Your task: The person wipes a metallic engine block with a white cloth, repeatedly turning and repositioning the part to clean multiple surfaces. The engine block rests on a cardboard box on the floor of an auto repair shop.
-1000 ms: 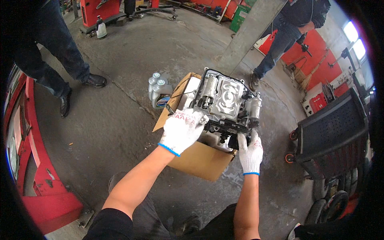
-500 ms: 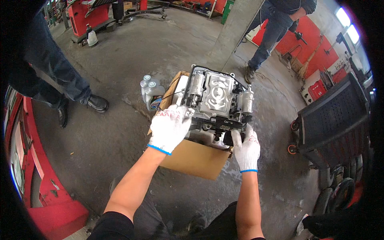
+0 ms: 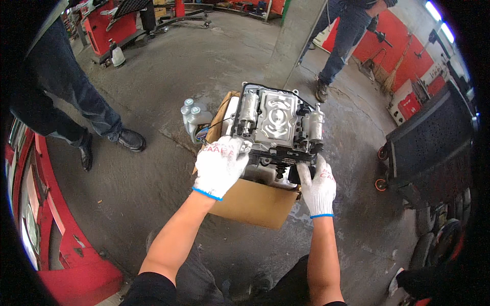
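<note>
A silver and black transmission control unit (image 3: 278, 118) with a stamped metal cover and a cylinder on each side sits over an opened cardboard box (image 3: 252, 204). My left hand (image 3: 220, 164), in a white knit glove with a blue cuff, is closed around the unit's near left corner. At the near right corner, my right hand (image 3: 319, 186), gloved the same way, grips the edge; its fingertips are partly hidden under the unit. Pale packing material shows inside the box beneath it.
Two grey plastic bottles (image 3: 195, 121) stand left of the box. One person's jeans and black shoes (image 3: 131, 139) are at left; another person (image 3: 337, 56) stands by a concrete pillar (image 3: 296, 43). A black wheeled tool cart (image 3: 426, 140) is at right, a red metal frame (image 3: 76, 255) at lower left.
The whole view has shifted slightly. Both hands keep their hold on the unit's near corners, and the unit has hardly moved against the box.
</note>
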`<action>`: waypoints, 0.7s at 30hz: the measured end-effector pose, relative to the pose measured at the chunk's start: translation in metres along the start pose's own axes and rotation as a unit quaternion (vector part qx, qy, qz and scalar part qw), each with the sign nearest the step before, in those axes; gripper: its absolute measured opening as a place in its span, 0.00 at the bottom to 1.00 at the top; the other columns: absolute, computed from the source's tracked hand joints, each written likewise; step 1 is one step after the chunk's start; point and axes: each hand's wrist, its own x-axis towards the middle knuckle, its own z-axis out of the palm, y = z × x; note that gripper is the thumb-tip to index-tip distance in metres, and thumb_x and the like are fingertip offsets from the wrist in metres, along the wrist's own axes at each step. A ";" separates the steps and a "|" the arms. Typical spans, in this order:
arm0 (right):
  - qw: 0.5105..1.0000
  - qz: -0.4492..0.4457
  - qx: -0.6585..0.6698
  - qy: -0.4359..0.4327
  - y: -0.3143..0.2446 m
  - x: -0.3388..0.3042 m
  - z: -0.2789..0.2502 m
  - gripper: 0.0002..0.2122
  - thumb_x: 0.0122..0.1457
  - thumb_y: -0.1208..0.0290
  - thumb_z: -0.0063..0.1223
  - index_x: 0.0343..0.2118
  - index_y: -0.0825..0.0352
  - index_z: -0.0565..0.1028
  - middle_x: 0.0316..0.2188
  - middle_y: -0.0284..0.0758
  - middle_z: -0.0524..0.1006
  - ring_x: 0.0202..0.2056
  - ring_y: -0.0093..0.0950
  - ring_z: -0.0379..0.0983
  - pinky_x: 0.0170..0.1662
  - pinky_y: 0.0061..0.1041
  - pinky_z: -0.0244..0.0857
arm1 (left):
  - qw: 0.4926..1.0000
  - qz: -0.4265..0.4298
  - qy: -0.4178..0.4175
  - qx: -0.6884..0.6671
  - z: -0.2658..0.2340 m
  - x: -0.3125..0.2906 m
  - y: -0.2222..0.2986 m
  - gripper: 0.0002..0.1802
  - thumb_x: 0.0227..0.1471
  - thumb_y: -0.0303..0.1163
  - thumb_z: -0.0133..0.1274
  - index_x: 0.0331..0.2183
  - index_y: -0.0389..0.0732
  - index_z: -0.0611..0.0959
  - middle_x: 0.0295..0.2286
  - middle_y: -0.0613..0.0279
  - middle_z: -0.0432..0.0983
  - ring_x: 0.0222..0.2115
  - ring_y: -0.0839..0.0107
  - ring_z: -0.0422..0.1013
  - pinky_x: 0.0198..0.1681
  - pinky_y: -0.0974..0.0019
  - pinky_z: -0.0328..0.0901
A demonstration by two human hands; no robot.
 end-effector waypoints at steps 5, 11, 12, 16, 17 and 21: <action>1.000 0.000 -0.006 0.002 -0.001 0.000 0.002 0.31 0.60 0.47 0.57 0.57 0.67 0.71 0.46 0.47 0.77 0.46 0.47 0.76 0.49 0.43 0.70 | 0.998 -0.045 -0.053 -0.011 0.000 0.006 0.004 0.08 0.53 0.41 0.58 0.31 0.48 0.85 0.30 0.57 0.80 0.31 0.55 0.78 0.34 0.52 0.71; 1.000 0.007 -0.002 0.000 -0.004 -0.002 -0.001 0.31 0.60 0.49 0.58 0.58 0.68 0.71 0.46 0.46 0.77 0.45 0.45 0.77 0.48 0.42 0.71 | 0.999 -0.003 -0.043 -0.021 0.012 -0.002 0.028 0.08 0.52 0.40 0.58 0.31 0.49 0.85 0.31 0.58 0.81 0.32 0.57 0.78 0.37 0.55 0.72; 1.000 0.002 -0.003 0.001 0.001 -0.001 0.000 0.30 0.60 0.50 0.58 0.58 0.68 0.71 0.46 0.46 0.77 0.46 0.45 0.77 0.49 0.41 0.71 | 0.998 0.013 0.006 -0.060 0.016 -0.004 0.026 0.07 0.50 0.39 0.59 0.32 0.49 0.85 0.31 0.59 0.81 0.32 0.57 0.78 0.36 0.55 0.72; 1.000 -0.003 0.007 -0.005 0.003 -0.001 0.000 0.31 0.60 0.49 0.58 0.58 0.68 0.71 0.47 0.46 0.77 0.46 0.45 0.77 0.49 0.41 0.71 | 0.999 -0.012 -0.027 0.023 0.006 -0.005 0.010 0.08 0.48 0.40 0.60 0.31 0.48 0.85 0.30 0.59 0.80 0.30 0.56 0.78 0.35 0.55 0.73; 1.000 0.001 0.005 -0.009 0.000 -0.002 -0.001 0.31 0.60 0.49 0.57 0.58 0.68 0.71 0.47 0.47 0.77 0.46 0.45 0.77 0.49 0.41 0.71 | 0.999 -0.019 -0.011 0.037 0.003 -0.006 -0.004 0.07 0.47 0.37 0.59 0.31 0.48 0.85 0.30 0.57 0.81 0.30 0.55 0.78 0.35 0.56 0.72; 1.000 0.014 0.001 -0.016 -0.001 -0.001 -0.002 0.31 0.60 0.47 0.56 0.57 0.69 0.71 0.47 0.48 0.77 0.46 0.46 0.77 0.49 0.43 0.71 | 0.899 -0.271 -0.009 -0.344 -0.035 0.008 -0.015 0.07 0.56 0.30 0.58 0.35 0.39 0.85 0.25 0.67 0.79 0.22 0.78 0.72 0.27 0.72 0.66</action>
